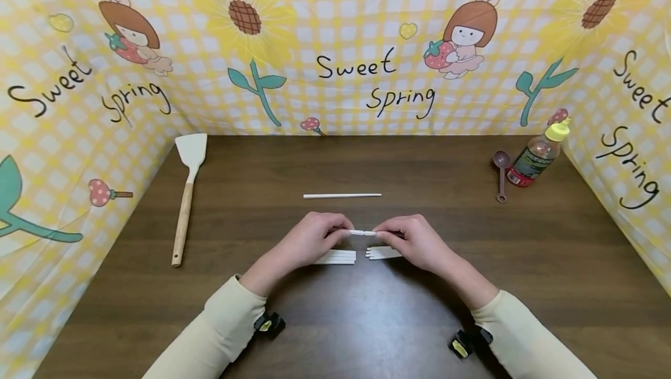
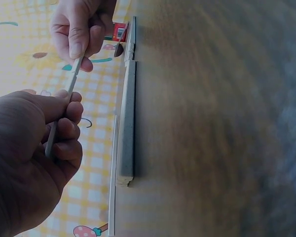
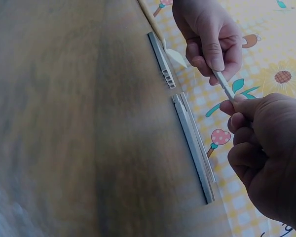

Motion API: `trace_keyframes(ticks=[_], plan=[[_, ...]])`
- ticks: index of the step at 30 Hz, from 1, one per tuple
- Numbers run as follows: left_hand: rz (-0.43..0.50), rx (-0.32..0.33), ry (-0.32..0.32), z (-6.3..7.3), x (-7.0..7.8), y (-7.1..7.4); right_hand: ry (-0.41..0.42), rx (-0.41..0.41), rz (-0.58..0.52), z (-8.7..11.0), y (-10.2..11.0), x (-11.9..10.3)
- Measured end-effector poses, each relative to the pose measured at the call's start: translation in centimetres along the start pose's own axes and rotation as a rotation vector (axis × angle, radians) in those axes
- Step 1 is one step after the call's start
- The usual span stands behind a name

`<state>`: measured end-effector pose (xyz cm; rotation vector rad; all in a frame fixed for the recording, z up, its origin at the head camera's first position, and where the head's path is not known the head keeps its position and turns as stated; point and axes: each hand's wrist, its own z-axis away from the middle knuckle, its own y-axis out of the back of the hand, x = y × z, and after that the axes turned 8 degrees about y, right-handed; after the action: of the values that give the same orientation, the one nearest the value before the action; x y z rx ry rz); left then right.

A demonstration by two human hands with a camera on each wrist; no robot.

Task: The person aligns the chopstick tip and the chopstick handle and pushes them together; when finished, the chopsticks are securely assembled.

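From my end I see the left sleeve and the right sleeve, 2 matching lengths of plain, pale cream cloth, lightly creased, with the left hand and right hand bare. By each cuff sits 1 small, blocky black device marked with a yellow patch.

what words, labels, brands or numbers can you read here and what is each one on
"Sweet Spring": middle of the patterned cloth
"Sweet Spring": left side of the same cloth
"Sweet Spring": right side of the same cloth
Label on the bottle: print too small and blurred to read
Yellow marks on the black wrist devices: too small to tell if they bear text
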<state>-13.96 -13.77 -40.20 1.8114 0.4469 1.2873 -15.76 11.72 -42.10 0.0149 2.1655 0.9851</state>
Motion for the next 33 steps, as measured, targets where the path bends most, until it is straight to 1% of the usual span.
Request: trace_keyframes(ticks=[8, 14, 22, 33], plan=[[-0.001, 0.004, -0.011, 0.12, 0.3, 0.21, 0.009, 0.004, 0.005, 0.04, -0.02, -0.15], [-0.005, 0.002, -0.014, 0.12, 0.37, 0.09, 0.017, 0.012, 0.016, 0.14, 0.03, -0.29], [-0.008, 0.008, 0.0, 0.25, 0.35, 0.04, 0.026, 0.004, 0.01, 0.02, -0.01, -0.24], [-0.009, 0.01, -0.023, 0.17, 0.43, 0.08, 0.021, 0.008, 0.007, 0.08, 0.02, -0.27]])
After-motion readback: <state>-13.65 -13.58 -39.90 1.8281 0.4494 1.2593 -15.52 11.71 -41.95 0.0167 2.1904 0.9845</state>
